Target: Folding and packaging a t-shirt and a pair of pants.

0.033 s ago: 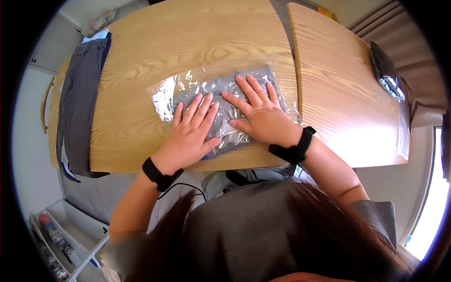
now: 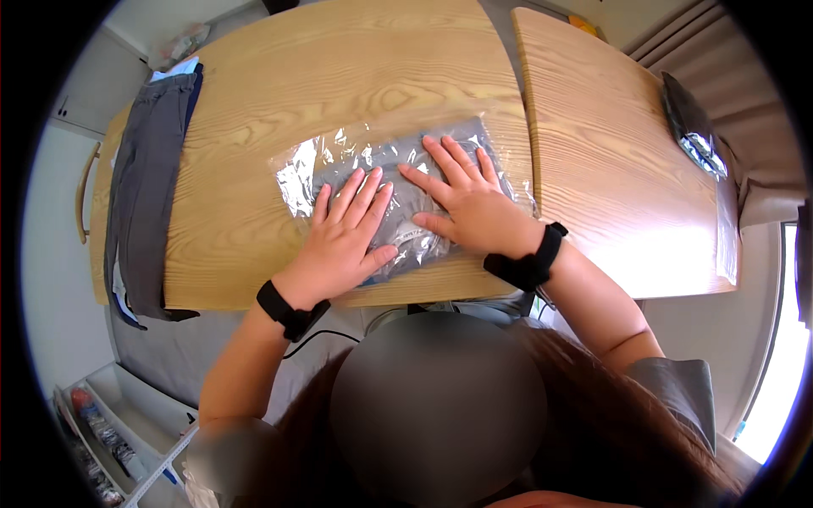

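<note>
A clear plastic bag [image 2: 298,173] lies flat near the front edge of the wooden table, with folded grey clothing [image 2: 461,135] inside it. My left hand [image 2: 339,241] rests palm down on the bag's left part, fingers spread. On its right part lies my right hand [image 2: 474,212], also flat with the fingers apart. Both palms press on the plastic, hiding much of the garment. A small pale label shows between the two thumbs. Each wrist wears a black band.
A stack of folded trousers [image 2: 151,169], grey on top, lies along the left of the table [image 2: 339,59]. Across a gap stands a second table [image 2: 610,152], with a dark plastic-wrapped package [image 2: 690,123] at its far right. A storage bin [image 2: 140,415] is at lower left.
My hands stay spread on the bag, which has not moved. Only the view has shifted very slightly.
</note>
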A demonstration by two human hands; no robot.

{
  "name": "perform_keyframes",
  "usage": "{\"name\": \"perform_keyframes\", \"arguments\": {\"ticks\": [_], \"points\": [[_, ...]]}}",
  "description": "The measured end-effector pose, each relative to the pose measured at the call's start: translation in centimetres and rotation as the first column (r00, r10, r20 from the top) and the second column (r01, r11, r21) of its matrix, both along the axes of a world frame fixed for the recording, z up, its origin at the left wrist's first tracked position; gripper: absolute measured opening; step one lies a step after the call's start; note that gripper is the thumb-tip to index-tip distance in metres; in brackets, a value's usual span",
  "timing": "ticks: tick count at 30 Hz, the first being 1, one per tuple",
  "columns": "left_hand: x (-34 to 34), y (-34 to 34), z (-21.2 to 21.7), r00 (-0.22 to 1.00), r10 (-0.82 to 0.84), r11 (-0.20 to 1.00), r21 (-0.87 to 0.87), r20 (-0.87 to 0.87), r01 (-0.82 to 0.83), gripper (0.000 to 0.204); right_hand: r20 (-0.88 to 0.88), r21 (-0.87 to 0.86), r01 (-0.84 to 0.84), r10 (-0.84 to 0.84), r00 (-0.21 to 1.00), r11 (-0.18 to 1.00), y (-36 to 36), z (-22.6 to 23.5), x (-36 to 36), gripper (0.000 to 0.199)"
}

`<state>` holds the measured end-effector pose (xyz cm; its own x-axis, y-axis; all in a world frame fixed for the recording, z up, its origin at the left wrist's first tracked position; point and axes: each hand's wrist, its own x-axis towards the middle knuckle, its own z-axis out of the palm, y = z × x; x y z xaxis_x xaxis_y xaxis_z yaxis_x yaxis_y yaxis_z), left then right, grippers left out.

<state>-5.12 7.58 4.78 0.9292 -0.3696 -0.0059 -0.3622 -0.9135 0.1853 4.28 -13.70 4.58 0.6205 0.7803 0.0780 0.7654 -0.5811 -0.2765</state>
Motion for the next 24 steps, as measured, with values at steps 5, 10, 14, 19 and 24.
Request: {"name": "perform_keyframes", "arguments": {"ticks": [5,10,14,19,24], "points": [[-1.1,2.6,1.8,0.999,0.007,0.91,-0.414,0.038,0.009,0.053,-0.043,0.319,-0.086,0.105,0.994,0.944,-3.1,3.6,1.0,0.052],[-5.8,1.1,2.7,0.965,0.112,0.938,-0.346,0.238,-0.024,0.044,-0.149,0.344,-0.003,0.058,0.987,0.939,-7.9,4.6,-2.8,0.032],[-7.7,-1.2,2.0,0.945,0.249,0.951,-0.24,0.213,-0.196,0.052,0.039,0.256,0.069,-0.082,0.996,0.964,-9.0,2.8,-3.4,0.037],[-7.7,-0.4,0.0,0.932,0.252,0.958,-0.202,0.261,-0.203,0.048,-0.181,0.335,0.118,-0.059,0.982,0.935,-8.9,2.3,-3.2,0.049],[-5.8,2.0,3.3,0.954,0.29,0.847,-0.484,0.076,-0.219,0.028,-0.323,0.417,0.126,0.017,0.946,0.9,-9.1,4.9,-2.2,0.061]]}}
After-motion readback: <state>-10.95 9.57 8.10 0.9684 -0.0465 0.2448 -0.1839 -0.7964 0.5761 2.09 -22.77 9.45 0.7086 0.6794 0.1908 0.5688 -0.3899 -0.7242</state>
